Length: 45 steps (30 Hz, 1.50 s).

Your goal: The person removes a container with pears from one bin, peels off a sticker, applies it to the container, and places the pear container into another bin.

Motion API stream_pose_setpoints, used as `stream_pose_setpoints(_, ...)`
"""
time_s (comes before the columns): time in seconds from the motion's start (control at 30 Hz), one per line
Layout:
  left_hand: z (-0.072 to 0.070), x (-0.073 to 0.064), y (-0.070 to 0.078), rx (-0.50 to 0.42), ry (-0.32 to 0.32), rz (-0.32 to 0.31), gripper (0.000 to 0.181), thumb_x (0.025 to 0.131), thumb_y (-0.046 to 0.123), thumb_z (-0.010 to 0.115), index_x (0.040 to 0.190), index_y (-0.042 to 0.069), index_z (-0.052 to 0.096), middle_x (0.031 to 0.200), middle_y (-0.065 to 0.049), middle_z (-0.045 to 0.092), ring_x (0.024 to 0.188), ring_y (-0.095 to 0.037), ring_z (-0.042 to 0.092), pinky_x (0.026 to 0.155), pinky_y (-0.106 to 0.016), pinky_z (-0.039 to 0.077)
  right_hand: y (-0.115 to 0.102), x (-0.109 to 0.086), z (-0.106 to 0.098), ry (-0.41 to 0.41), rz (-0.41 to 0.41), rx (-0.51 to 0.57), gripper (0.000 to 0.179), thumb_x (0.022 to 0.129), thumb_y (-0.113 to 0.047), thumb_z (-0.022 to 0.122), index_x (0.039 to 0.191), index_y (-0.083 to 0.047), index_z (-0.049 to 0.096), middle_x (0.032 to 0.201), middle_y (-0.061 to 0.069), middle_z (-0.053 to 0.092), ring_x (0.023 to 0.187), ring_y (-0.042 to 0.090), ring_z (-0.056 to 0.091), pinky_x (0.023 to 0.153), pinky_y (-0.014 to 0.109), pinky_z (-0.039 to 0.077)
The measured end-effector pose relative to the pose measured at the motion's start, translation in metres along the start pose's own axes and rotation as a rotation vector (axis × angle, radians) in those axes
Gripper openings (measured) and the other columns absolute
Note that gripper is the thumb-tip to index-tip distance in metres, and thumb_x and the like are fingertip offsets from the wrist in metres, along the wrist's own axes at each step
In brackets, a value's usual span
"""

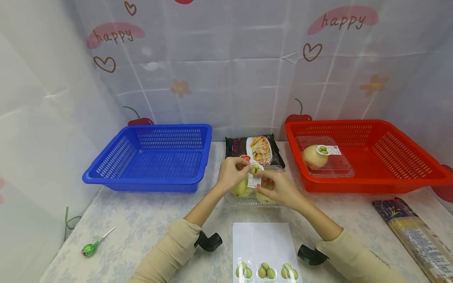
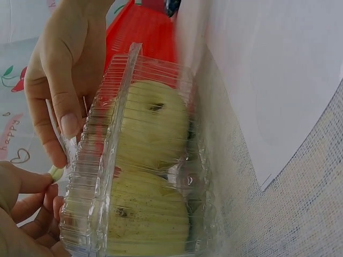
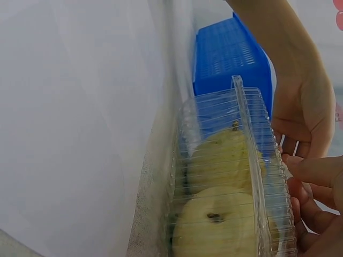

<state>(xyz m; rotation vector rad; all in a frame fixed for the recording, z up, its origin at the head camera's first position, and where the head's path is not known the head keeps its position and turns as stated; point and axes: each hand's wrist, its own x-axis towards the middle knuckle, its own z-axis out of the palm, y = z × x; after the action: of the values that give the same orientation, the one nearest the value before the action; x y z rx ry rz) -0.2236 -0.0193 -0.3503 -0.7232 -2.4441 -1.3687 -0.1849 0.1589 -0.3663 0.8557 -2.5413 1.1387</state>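
A clear plastic clamshell box point(image 1: 235, 200) with pale yellow-green round fruits point(image 2: 153, 128) in it lies closed in front of me. Over its lid is a white label point(image 1: 254, 181) with a picture of green fruit at its top. Thumb and finger of my left hand point(image 1: 231, 171) pinch the label's upper edge. My right hand point(image 1: 283, 188) reaches in from the other side, and a fingertip touches the label near its right edge, the thumb held apart below. How much of the label rests on the lid is hard to tell.
A blue basket point(image 1: 146, 182) stands left; a red basket point(image 1: 354, 188) at right holds a labelled box point(image 1: 339, 167) with one fruit. A noodle packet point(image 1: 238, 146) lies behind. A label sheet point(image 1: 262, 241), lollipop point(image 1: 90, 248) and long noodle pack point(image 1: 407, 228) lie nearer.
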Motion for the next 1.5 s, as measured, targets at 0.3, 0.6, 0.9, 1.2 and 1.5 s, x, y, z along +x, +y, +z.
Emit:
stream_pose_setpoints(0.3, -0.001, -0.001, 0.002, 0.029, -0.025, -0.07, 0.011, 0.084, 0.01, 0.069, 0.083, 0.0, 0.073, 0.071, -0.009, 0.069, 0.059, -0.014, 0.059, 0.052, -0.017, 0.044, 0.0, 0.0, 0.001, -0.017, -0.013, 0.035, 0.025, 0.077, 0.003, 0.072, 0.101, 0.007, 0.068, 0.076, 0.004, 0.064, 0.066, 0.012, 0.054, 0.061, 0.023, 0.051)
stream_pose_setpoints(0.6, 0.005, -0.002, -0.001, 0.108, -0.052, -0.069, 0.009, 0.084, 0.009, 0.07, 0.081, 0.002, 0.073, 0.069, -0.006, 0.068, 0.055, -0.009, 0.056, 0.049, -0.016, 0.042, -0.001, 0.0, 0.002, -0.086, -0.005, -0.067, 0.022, 0.08, -0.005, 0.073, 0.1, 0.004, 0.069, 0.071, -0.002, 0.058, 0.064, 0.009, 0.049, 0.058, 0.022, 0.047)
stream_pose_setpoints(0.9, 0.007, -0.002, -0.002, 0.164, -0.078, -0.06, 0.005, 0.082, 0.007, 0.07, 0.081, 0.002, 0.073, 0.067, -0.004, 0.066, 0.054, -0.008, 0.055, 0.046, -0.014, 0.04, -0.001, 0.0, 0.006, -0.058, -0.069, -0.159, 0.011, 0.084, -0.008, 0.069, 0.092, -0.002, 0.072, 0.071, -0.004, 0.057, 0.063, 0.007, 0.049, 0.057, 0.021, 0.046)
stream_pose_setpoints(1.2, 0.008, -0.004, 0.001, 0.259, -0.092, -0.061, 0.004, 0.081, 0.008, 0.071, 0.084, 0.006, 0.074, 0.07, 0.0, 0.067, 0.059, -0.007, 0.059, 0.049, -0.015, 0.042, -0.006, 0.001, 0.005, -0.059, -0.135, -0.251, 0.01, 0.085, -0.01, 0.068, 0.088, -0.004, 0.075, 0.07, -0.002, 0.058, 0.063, 0.009, 0.05, 0.056, 0.021, 0.044)
stream_pose_setpoints(1.5, 0.006, -0.011, 0.0, 0.398, -0.101, -0.003, 0.019, 0.078, 0.011, 0.075, 0.096, 0.008, 0.071, 0.076, -0.001, 0.067, 0.065, -0.012, 0.06, 0.055, -0.02, 0.046, -0.004, -0.001, 0.001, -0.079, -0.079, -0.252, 0.01, 0.085, -0.014, 0.07, 0.077, -0.008, 0.073, 0.063, -0.007, 0.045, 0.06, 0.006, 0.04, 0.051, 0.02, 0.036)
